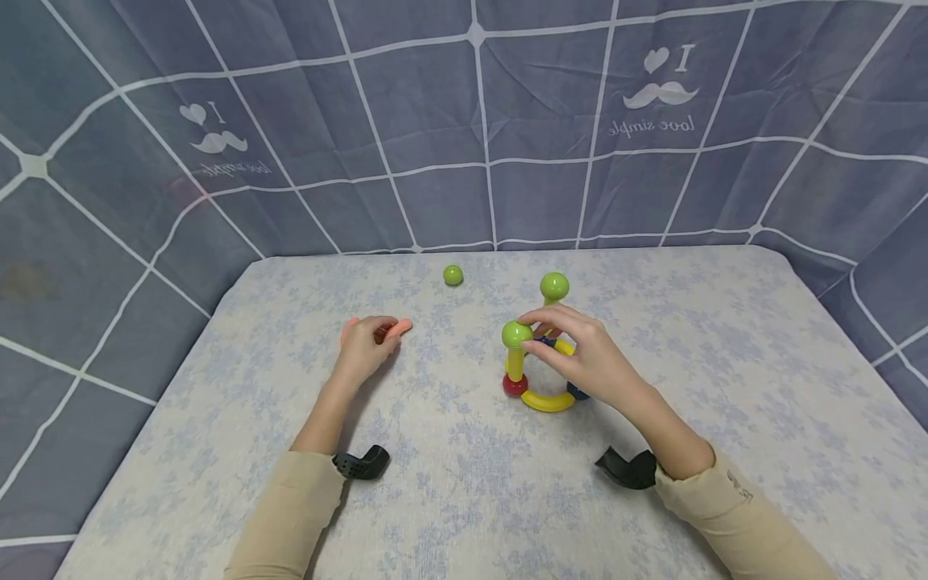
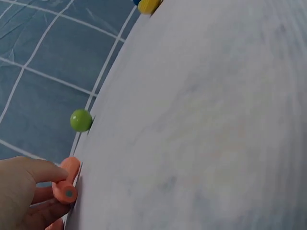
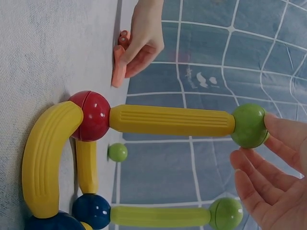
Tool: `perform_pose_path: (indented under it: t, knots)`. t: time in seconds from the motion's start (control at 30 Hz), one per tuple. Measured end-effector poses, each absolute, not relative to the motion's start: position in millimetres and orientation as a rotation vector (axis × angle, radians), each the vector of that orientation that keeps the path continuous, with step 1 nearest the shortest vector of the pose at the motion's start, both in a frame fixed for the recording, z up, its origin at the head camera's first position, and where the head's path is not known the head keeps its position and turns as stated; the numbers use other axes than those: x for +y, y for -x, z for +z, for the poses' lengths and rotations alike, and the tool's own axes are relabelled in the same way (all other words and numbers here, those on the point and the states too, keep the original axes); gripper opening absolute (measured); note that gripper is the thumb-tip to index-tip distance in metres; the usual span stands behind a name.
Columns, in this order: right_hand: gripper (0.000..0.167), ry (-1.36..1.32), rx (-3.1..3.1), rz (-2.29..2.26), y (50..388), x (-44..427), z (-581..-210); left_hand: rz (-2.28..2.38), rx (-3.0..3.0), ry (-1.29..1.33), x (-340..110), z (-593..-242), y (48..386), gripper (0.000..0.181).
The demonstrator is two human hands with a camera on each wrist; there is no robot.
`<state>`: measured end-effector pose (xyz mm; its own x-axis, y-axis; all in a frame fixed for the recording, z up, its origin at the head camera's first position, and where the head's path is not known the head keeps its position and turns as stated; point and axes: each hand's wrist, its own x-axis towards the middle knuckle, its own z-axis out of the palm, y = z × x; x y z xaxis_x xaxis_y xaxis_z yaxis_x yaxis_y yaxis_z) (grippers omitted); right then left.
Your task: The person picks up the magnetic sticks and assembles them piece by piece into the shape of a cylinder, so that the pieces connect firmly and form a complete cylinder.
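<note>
Green ball [image 3: 248, 125], yellow rod [image 3: 171, 120], coral sticks [image 3: 119, 67], white-gridded curtain [image 1: 544, 97]

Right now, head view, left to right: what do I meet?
Left sleeve → left hand → loose green ball → red ball → right hand → right sleeve.

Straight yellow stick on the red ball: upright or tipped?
Upright: the yellow stick rises from the red ball to a green ball, which the right hand pinches.
</note>
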<state>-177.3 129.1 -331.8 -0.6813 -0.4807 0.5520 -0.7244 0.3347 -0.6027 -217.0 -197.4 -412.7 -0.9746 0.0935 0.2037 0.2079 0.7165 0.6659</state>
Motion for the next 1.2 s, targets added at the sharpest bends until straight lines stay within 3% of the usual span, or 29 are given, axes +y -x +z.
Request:
perform_pose_path:
  t: [0.3, 0.57, 0.87, 1.2]
  knots:
    - [0.032, -1.089, -2.316, 1.267, 176, 129, -334, -1.648, -2.657, 0.059, -163, -391, 214, 0.036]
    - [0.032, -1.088, -2.318, 1.259, 176, 129, -333, -2.235, -2.408, 0.096, -111, -352, 208, 0.041]
    - [0.031, -1.084, -2.316, 1.245, 176, 129, -333, -2.52, -2.227, 0.129, -71, -334, 203, 0.043]
    - [0.032, -1.077, -2.3, 1.254, 174, 129, -333, -2.613, -2.188, 0.139, -62, -333, 205, 0.042]
